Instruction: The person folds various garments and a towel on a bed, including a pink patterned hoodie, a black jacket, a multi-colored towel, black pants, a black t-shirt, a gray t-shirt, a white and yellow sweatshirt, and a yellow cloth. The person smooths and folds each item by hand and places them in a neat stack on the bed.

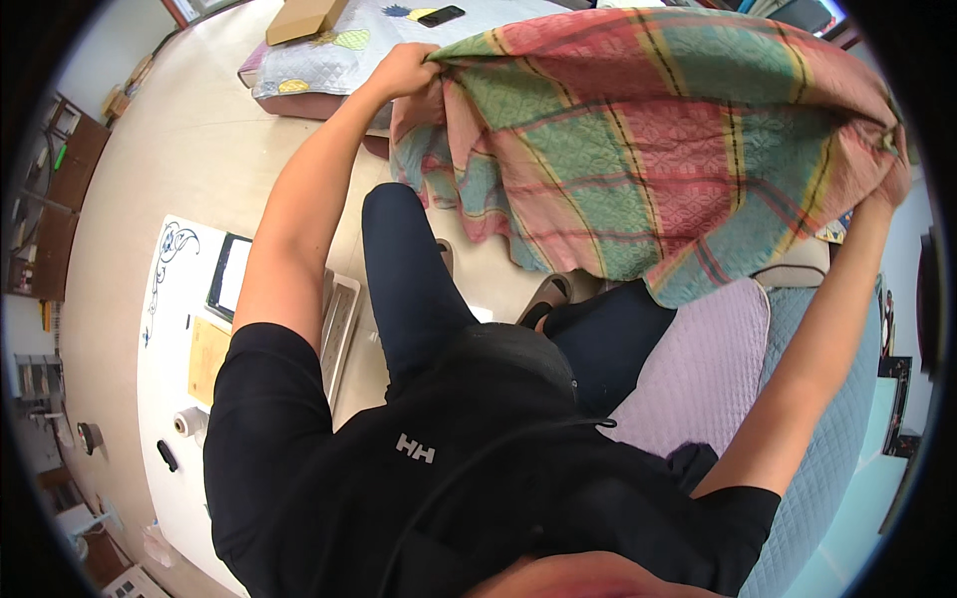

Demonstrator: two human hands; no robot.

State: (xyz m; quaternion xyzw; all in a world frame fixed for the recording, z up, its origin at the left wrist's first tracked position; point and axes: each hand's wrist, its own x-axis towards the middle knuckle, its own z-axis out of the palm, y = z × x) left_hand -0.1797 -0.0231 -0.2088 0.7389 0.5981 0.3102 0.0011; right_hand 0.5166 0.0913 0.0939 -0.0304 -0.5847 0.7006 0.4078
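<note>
A plaid cloth (635,149) in pink, red, green and yellow hangs stretched between my two hands, its lower edge draping in folds above my knees. My left hand (411,71), at the upper left, grips one corner of it in a closed fist. At the far right my right hand (890,176) is closed on the bunched opposite end, partly covered by fabric. The cloth hides part of the floor and of the seat behind it.
A quilted bed or seat (306,78) at the top holds a cardboard box (303,19) and a black phone (442,16). A white table (168,389) stands on the left with a paper roll (185,423). Beside my legs, lilac (703,366) and blue quilted covers (815,448) lie on a sofa.
</note>
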